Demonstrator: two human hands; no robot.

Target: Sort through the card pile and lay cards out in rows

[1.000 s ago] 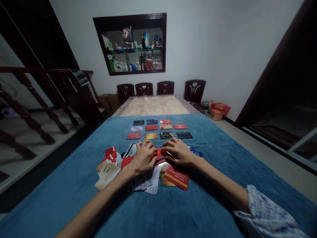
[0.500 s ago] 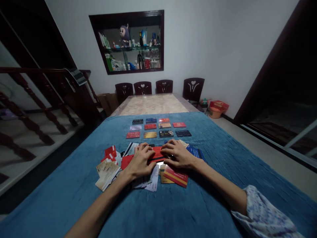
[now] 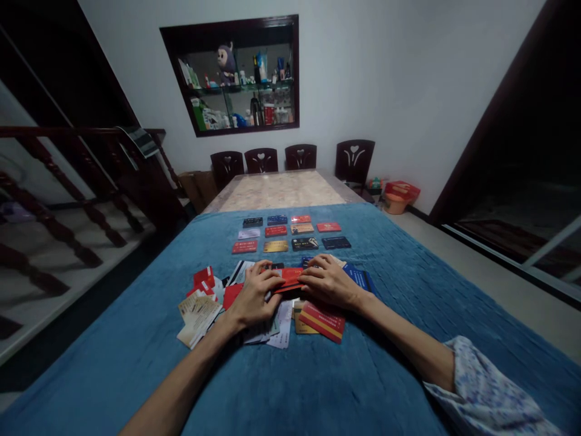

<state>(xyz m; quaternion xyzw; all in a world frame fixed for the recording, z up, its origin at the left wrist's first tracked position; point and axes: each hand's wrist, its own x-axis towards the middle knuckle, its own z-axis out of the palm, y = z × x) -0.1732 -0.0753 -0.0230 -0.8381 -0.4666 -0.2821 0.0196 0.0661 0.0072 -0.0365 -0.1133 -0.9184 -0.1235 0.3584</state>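
Several loose cards lie in a heap on a blue cloth. My left hand (image 3: 256, 293) and my right hand (image 3: 329, 281) grip red cards (image 3: 290, 277) between them, fingers over the top and thumbs below. Under my right hand lies a red card with a yellow stripe (image 3: 323, 321), overlapping a gold card (image 3: 305, 324). Pale cards (image 3: 281, 327) stick out below my left hand. Blue cards (image 3: 361, 278) are to the right, and beige cards (image 3: 200, 315) to the left. Beyond the hands, several cards lie in rows, among them a gold card (image 3: 275, 246) and a black card (image 3: 305, 244).
The blue cloth (image 3: 318, 393) covers the near part of a long table with a marble-like top (image 3: 281, 189). Dark chairs (image 3: 354, 160) stand at its far end. A wall niche (image 3: 238, 88) holds bottles and a plush toy. A wooden railing (image 3: 68, 200) is at the left.
Both hands have tilted the red cards slightly, so more of their face and a dark edge below show. My left thumb has drawn up and in. The view has shifted slightly.
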